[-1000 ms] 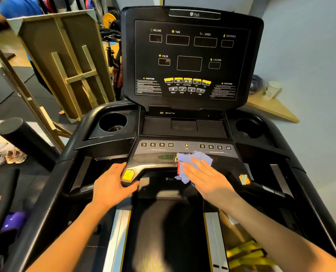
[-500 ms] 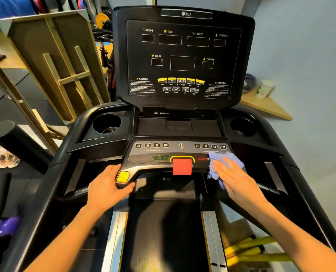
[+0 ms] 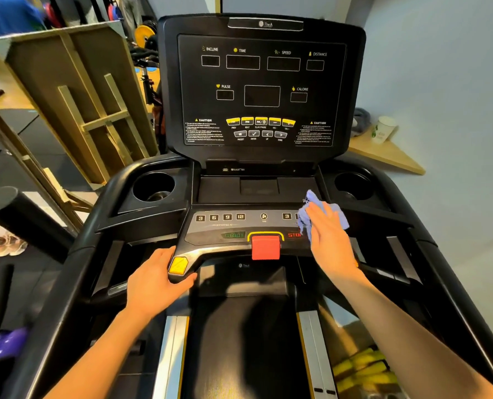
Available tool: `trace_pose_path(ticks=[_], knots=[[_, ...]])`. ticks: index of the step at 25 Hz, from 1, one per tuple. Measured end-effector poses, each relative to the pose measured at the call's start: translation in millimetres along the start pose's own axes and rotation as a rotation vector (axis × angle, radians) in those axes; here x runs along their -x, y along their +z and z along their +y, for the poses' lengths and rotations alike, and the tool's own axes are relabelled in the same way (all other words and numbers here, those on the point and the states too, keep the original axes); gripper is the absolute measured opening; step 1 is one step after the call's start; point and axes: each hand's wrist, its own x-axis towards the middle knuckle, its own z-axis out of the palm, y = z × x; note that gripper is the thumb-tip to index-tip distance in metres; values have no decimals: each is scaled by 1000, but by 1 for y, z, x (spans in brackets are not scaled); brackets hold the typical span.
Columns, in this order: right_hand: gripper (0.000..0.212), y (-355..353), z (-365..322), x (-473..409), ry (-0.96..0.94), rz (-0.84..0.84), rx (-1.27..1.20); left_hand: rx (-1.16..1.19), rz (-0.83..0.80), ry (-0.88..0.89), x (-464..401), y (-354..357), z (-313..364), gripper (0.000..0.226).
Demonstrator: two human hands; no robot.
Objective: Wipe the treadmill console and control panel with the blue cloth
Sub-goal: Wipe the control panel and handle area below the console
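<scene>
My right hand presses the blue cloth flat, fingers straight, on the control panel's right end; my left hand grips its corner. I judge the upright console still unwiped

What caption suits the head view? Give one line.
Right hand presses crumpled blue cloth onto grey treadmill control panel; left hand grips handlebar.

Red stop key juts mid-panel; upright console walls the back

Crumpled blue cloth lies on the grey control panel's right end — below the upright black console
</scene>
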Motion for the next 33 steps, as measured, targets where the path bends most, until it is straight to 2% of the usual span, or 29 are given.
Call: trace_pose_path(ticks=[1, 2, 3, 4, 7, 10, 12, 13, 16, 20, 24, 29, 33], knots=[[24, 6, -5, -1, -31, -35, 116, 0, 1, 3, 0, 1, -1, 69], [20, 10, -12, 1, -29, -64, 140, -2, 1, 6, -1, 1, -1, 70], [23, 16, -20, -2, -76, -38, 204, -5, 2, 7, -1, 1, -1, 71], [23, 23, -32, -4, -58, -16, 159, -9, 2, 7, -1, 1, -1, 71], [35, 53, -68, -13, -117, -76, 195, -5, 0, 3, -1, 0, 0, 69], [30, 86, -106, -8, -182, -53, 187, -4, -3, 2, 0, -1, 0, 72], [26, 105, -130, -1, -259, -127, 130, -6, -2, -3, 0, -1, 0, 73], [25, 111, -141, 3, -234, -181, 76, -11, -4, -7, 0, 0, 0, 74], [29, 137, -153, 12, -305, -196, 106, -28, -7, -14, 0, 1, 0, 77], [32, 149, -166, 30, -407, -427, 40, 8, 1, 5, 0, -1, 3, 66], [45, 141, -162, 35, -566, -644, 85, 23, 1, 5, 1, -4, 5, 53], [73, 88, -126, 19, -594, -763, 139, -15, 0, 5, 1, -5, 5, 66], [57, 33, -91, 16, -476, -767, 129, -7, -26, 3, -1, -3, 2, 70]])
